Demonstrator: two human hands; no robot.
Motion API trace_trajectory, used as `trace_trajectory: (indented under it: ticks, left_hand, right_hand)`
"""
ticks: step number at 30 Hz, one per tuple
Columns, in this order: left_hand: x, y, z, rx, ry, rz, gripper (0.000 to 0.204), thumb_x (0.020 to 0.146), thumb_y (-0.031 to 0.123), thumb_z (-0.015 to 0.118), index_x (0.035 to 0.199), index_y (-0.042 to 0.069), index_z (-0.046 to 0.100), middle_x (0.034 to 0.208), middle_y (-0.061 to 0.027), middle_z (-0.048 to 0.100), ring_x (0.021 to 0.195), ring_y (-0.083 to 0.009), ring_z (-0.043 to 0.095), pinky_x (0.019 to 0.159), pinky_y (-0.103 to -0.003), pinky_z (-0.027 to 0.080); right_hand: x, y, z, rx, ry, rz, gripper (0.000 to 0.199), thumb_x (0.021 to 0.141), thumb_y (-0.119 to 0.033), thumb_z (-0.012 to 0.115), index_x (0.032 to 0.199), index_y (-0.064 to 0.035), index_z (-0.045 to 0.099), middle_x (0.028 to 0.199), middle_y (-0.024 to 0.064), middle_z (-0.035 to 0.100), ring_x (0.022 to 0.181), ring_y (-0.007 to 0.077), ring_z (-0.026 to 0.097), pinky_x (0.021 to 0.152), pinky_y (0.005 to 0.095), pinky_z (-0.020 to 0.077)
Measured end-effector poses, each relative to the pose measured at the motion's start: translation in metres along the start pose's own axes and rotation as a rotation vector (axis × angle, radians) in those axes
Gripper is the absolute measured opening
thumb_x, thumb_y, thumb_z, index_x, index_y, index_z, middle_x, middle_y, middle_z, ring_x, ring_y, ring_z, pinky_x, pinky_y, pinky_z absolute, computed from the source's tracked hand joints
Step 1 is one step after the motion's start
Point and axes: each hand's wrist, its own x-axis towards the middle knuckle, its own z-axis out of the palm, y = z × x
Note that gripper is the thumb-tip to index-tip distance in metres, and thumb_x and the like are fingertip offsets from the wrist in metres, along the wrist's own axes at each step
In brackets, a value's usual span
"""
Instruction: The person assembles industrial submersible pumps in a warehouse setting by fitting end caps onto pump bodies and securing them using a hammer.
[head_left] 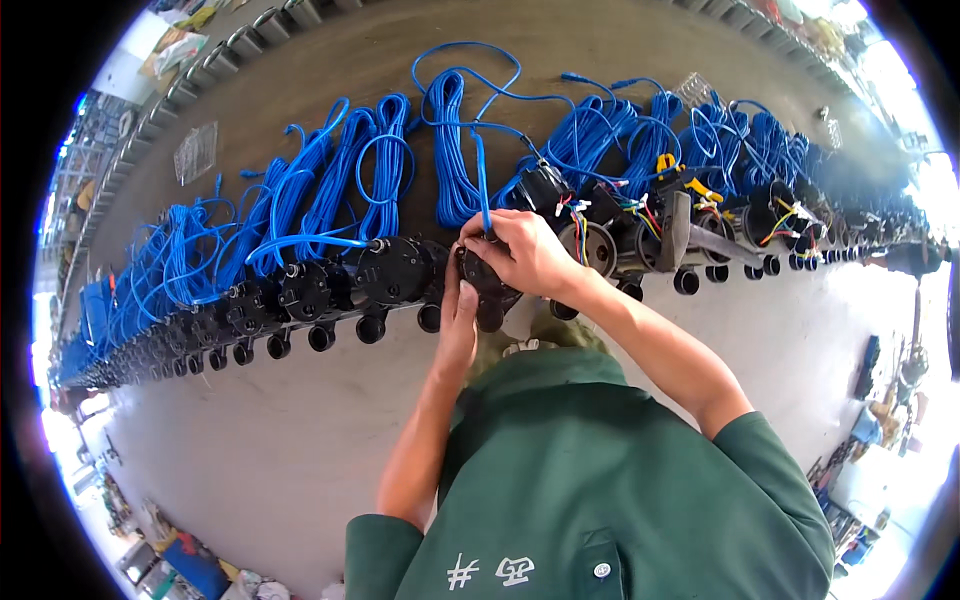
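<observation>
Both hands are at a black round end cap [478, 262] in the middle of the row of dark cylinders. My left hand [460, 318] presses its fingers against the cap's left side. My right hand [530, 250] closes its fingers at the top of the cap, around the base of the blue cable [483, 185] rising from it. The fingertips partly hide where cable and cap meet. A coiled blue cable [450, 150] lies just beyond. Left of my hands sits another black cap [393, 270] with a cable in it. To the right, an open cylinder [590, 248] shows its metal rim.
Blue cable coils [310, 180] line the table on both sides. A hammer [680, 235] and yellow-handled pliers [688, 178] rest on the cylinders at right, near loose coloured wires [790, 218]. A clear plastic tray [196, 152] lies at far left. Metal cylinders [245, 42] edge the table's far side.
</observation>
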Motion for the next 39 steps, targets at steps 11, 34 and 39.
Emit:
trace_trajectory:
  ticks: [11, 34, 39]
  left_hand:
    - [0.008, -0.056, -0.033, 1.662, -0.079, -0.082, 0.053, 0.068, 0.046, 0.085, 0.106, 0.011, 0.071, 0.087, -0.0162, 0.075, 0.085, -0.0381, 0.073, 0.073, -0.050, 0.059]
    - [-0.023, -0.106, -0.038, 0.696, 0.328, 0.259, 0.052, 0.094, 0.027, 0.071, 0.131, -0.006, 0.054, 0.109, -0.0229, 0.069, 0.095, -0.0375, 0.071, 0.084, -0.050, 0.057]
    - [-0.014, 0.031, 0.049, 0.395, 0.205, 0.138, 0.073, 0.101, 0.031, 0.068, 0.156, -0.001, 0.033, 0.145, -0.0215, 0.048, 0.122, -0.0272, 0.059, 0.106, -0.039, 0.046]
  right_hand:
    - [-0.002, -0.003, -0.001, 0.015, 0.052, -0.029, 0.012, 0.090, -0.008, 0.072, 0.098, -0.0008, 0.067, 0.086, 0.0194, 0.069, 0.081, 0.0414, 0.067, 0.068, 0.0451, 0.0551]
    - [-0.001, -0.025, 0.008, -0.107, 0.061, 0.101, 0.008, 0.095, -0.008, 0.069, 0.100, -0.0030, 0.072, 0.091, 0.0159, 0.073, 0.078, 0.0335, 0.072, 0.069, 0.0383, 0.0559]
    - [-0.006, -0.012, 0.002, -0.015, -0.034, 0.074, 0.017, 0.101, -0.011, 0.061, 0.110, 0.0014, 0.068, 0.097, 0.0153, 0.073, 0.087, 0.0304, 0.071, 0.082, 0.0366, 0.0545]
